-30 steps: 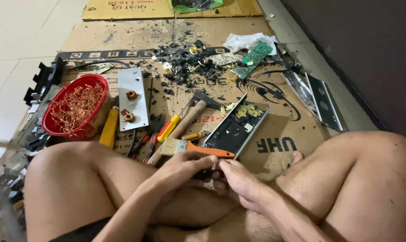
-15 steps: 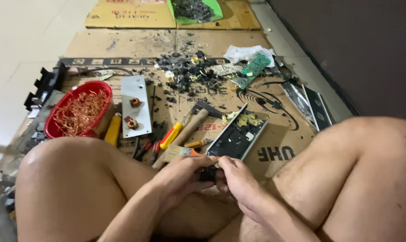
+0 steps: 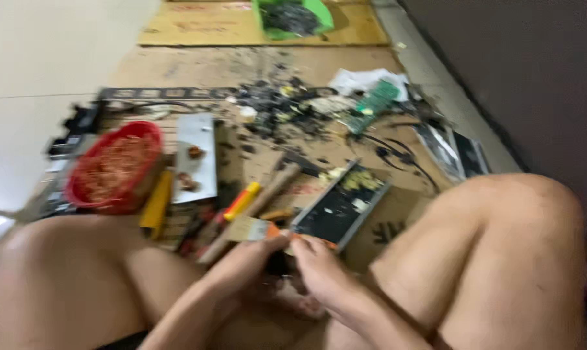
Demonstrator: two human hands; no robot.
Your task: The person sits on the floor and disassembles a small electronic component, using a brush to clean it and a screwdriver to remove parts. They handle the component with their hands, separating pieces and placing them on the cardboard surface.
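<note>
A person sits cross-legged on the floor, bare knees filling the lower left and right of a blurred head-camera view. Both hands meet low in the centre, just above the lap. The left hand (image 3: 245, 259) and the right hand (image 3: 319, 266) close together around a small dark object (image 3: 279, 262) held between them; the left fingers curl over it from the left, the right fingers press in from the right. The blur hides what the object is and how exactly each fingertip sits.

Just beyond the hands, on flattened cardboard (image 3: 345, 65) spread over the floor, lies a paintbrush with an orange handle (image 3: 254, 229), its bristles pointing left, close to the left hand. Beside it, to the right, a dark rectangular tray of electronic parts (image 3: 339, 206) lies at a slant. A wooden-handled hammer (image 3: 267, 194) lies diagonally left of the tray, next to a yellow and red screwdriver (image 3: 241, 201).

Farther left, a red basket (image 3: 112, 165) holds tangled copper wire, with a yellow tool (image 3: 156, 204) leaning beside it and a pale metal plate (image 3: 196, 155) just to its right. A scatter of dark broken components (image 3: 287, 107) and a green circuit board (image 3: 374, 104) lie farther back. A green tub (image 3: 293, 16) sits at the top edge.
</note>
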